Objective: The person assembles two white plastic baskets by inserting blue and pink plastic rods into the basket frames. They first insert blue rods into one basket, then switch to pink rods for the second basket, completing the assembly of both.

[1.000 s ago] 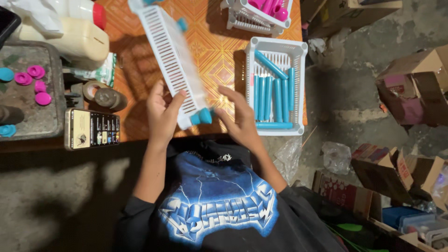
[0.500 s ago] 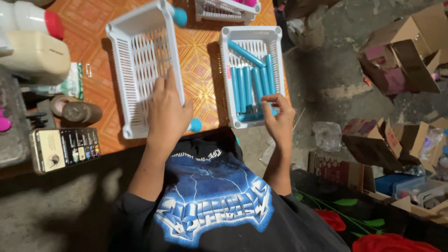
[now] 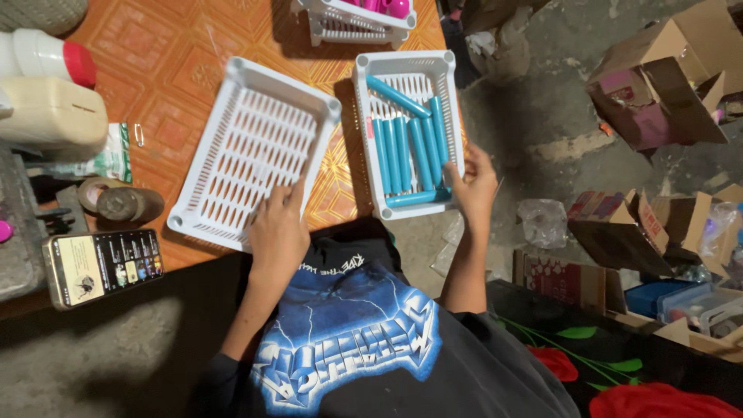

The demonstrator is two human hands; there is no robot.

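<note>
An empty white slotted basket (image 3: 232,124) lies flat on the orange patterned table (image 3: 170,54). My left hand (image 3: 279,232) rests on its near edge, fingers spread over the basket floor and thumb at the rim. To its right stands a second white basket (image 3: 364,131) with several blue tubes (image 3: 406,151) lying in it. My right hand (image 3: 472,186) grips that basket's near right rim, fingertips by the lowest tube.
A phone (image 3: 101,263) with a lit screen lies at the table's near left, beside a tape roll (image 3: 120,203) and plastic jugs (image 3: 46,108). A third basket (image 3: 348,19) with pink pieces stands at the far edge. Open cardboard boxes (image 3: 658,85) crowd the floor on the right.
The empty basket, held up on edge a second ago, now lies flat on the table. My right hand has left it and taken the rim of the basket with blue tubes.
</note>
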